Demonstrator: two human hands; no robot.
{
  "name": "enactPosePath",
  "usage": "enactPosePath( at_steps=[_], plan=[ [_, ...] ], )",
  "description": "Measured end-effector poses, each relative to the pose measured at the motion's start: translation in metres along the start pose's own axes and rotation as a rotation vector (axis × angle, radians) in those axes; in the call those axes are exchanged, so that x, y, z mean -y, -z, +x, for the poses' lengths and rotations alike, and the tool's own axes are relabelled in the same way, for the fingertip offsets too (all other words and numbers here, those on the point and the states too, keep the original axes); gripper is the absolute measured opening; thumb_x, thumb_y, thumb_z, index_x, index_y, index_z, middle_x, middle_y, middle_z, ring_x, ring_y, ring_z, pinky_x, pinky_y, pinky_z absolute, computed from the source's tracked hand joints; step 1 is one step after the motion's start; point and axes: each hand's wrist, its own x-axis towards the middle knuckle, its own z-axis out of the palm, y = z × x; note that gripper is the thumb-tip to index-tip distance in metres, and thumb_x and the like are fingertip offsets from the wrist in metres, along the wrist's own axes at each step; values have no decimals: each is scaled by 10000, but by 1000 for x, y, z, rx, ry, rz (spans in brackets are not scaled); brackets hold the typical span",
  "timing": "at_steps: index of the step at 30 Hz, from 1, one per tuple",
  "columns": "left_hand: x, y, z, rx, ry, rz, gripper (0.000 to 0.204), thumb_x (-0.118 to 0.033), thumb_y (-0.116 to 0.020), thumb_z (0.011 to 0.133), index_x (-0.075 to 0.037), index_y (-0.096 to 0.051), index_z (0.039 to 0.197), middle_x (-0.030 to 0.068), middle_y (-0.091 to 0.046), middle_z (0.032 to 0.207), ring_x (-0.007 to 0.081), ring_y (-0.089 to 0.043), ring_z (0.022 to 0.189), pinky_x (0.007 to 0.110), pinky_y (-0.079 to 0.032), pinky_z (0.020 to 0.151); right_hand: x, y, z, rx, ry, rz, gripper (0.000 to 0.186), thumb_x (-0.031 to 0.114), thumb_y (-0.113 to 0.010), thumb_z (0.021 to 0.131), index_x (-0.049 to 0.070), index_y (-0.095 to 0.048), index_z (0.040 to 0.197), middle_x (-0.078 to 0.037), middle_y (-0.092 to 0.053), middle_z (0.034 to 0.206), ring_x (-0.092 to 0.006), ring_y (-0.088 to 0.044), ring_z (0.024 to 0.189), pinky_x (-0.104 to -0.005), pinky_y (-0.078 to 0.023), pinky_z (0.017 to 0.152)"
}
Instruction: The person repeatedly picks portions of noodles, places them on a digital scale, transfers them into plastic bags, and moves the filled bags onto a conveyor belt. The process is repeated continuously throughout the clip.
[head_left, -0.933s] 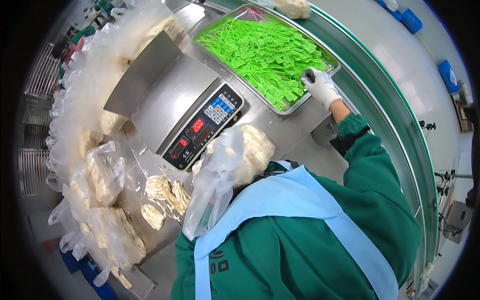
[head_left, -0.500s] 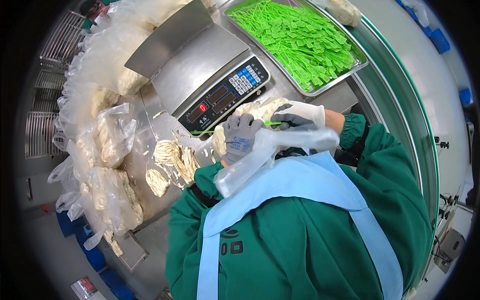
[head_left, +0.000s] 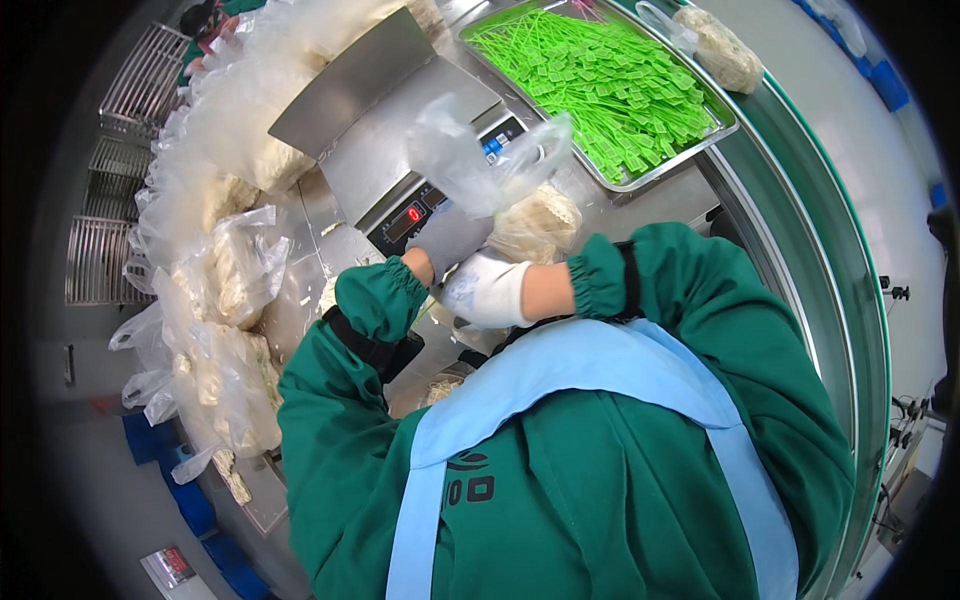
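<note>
A clear plastic bag of pale noodle-like strands leans in front of the scale, its loose top flaring up over the keypad. My left hand, in a grey glove, is closed at the gathered neck of this bag; its fingertips are hidden. Just below, my right hand, in a white glove with a grey palm, crosses under it with curled fingers. A sliver of green plastic tie shows beside the right fingers, which mostly face away. The weighing scale stands behind, its display lit red and partly covered by the bag.
A metal tray heaped with green ties stands at the back right. Filled plastic bags line the left side of the steel table. Another filled bag lies beyond the tray, near the green-edged conveyor.
The bag has come upright, its top swinging up from near my apron toward the scale. My right hand has moved left, crossing below my left hand. The green tie is now mostly hidden.
</note>
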Motion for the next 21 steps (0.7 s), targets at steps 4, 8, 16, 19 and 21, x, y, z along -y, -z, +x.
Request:
enactPosePath(
  at_steps=[4,8,16,19,21],
  plan=[
    [8,-14,-18,-75,3,-3,183,-151,-517,867,-19,-640,900,188,-642,834,336,-630,736,407,-508,670,-11,5,-28,-10,19,88,204,230,-596,861,55,-661,943,-126,-673,850,-280,-663,763,-400,-517,668],
    [2,-32,-39,-306,-4,-192,222,-218,-512,933,-24,-619,937,85,-591,739,156,-552,590,328,-472,552,-40,21,-102,-174,-158,450,197,208,-566,906,66,-648,1015,-102,-627,752,-244,-615,655,-355,-493,611],
    [-24,-29,-55,-177,492,-1287,191,-148,-513,955,6,-621,982,48,-604,847,100,-538,702,245,-440,603,-34,2,-86,-382,-550,2130,298,311,-520,991,21,-582,1023,24,-415,605,-85,-432,530,-225,-376,510],
    [-27,-33,-58,-190,511,-1128,162,-100,-502,953,0,-622,995,53,-606,864,104,-544,721,246,-448,618,-32,-1,-84,-36,-970,2007,291,325,-531,969,73,-537,823,61,-324,526,-58,-285,406,-228,-255,382],
    [-27,-38,-59,-192,544,-1140,150,-81,-508,940,-3,-622,999,52,-606,867,122,-553,729,262,-461,633,-33,-1,-85,49,-942,1876,326,345,-546,952,71,-536,777,48,-350,522,-68,-314,400,-239,-284,379]
  ],
)
